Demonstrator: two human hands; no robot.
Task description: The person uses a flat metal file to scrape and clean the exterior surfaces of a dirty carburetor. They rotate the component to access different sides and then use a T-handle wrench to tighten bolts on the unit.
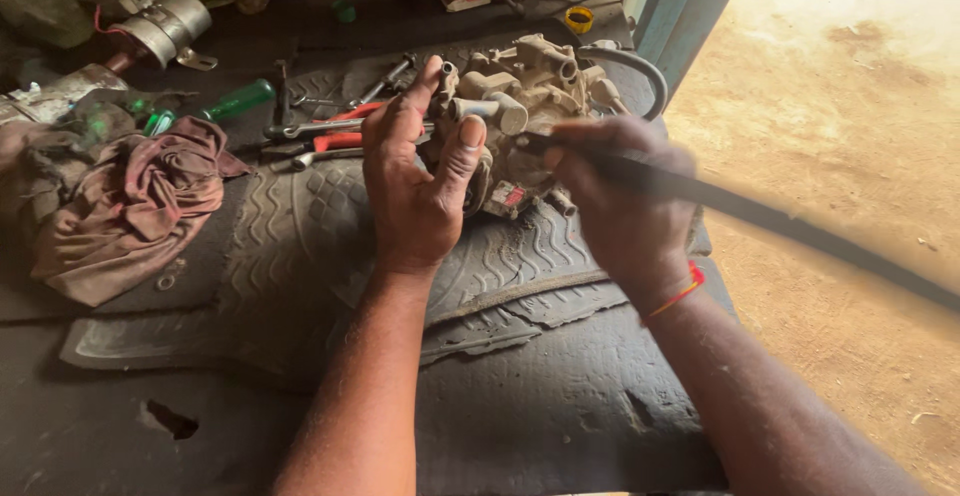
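A worn rubber mat (300, 246) covers the table (90, 436), and on it, toward the far edge, sits a grimy metal pump body (520, 96), its ports pointing up and away. A small red-and-white label (512, 198) is stuck on its near face. The right hand (620, 196) is closed around a long black bar (780, 218), blurred, whose long axis runs from the pump out to the lower right. The left hand (420, 171) is open, fingers spread, touching the pump's left side. A crumpled brown rag (130, 206) lies well to the left, red-handled pliers (335, 131) just beside the left hand.
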